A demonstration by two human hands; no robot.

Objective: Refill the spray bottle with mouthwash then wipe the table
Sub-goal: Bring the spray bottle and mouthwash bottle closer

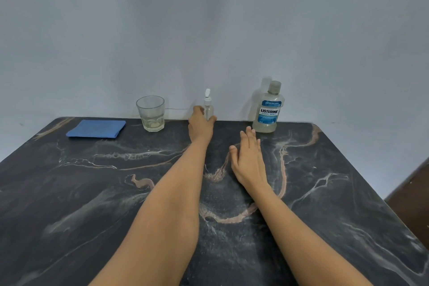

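The dark marble counter (pixel 92 193) fills the bottom half of the frame. Its back edge runs along the gray wall (pixel 209 18), w/ rounded corners at upper left and upper right. All the things sit in a row near that back edge.

The spray bottle (pixel 208 107) stands upright in the middle of the row, right by the wall. The left hand (pixel 200 124) is wrapped around its lower part, thumb on one side, fingers on the other. Can't tell how tight the hold is.

The right hand (pixel 249 158) lies flat and open on the counter, fingers straight and close together, holding nothing. Its fingertips are just beside the mouthwash bottle (pixel 268 109), not touching it. That bottle is upright, cap on, at the right end of the row.

To the left of the spray bottle is a clear glass (pixel 151 114) w/ a bit of pale liquid at the bottom. A folded blue cloth (pixel 96 128) lies flat at far left, near the counter's corner.

Lots of bare counter in front, btw the arms and on both sides. A brown thing (pixel 415 193) shows past the right edge; can't tell what it is.
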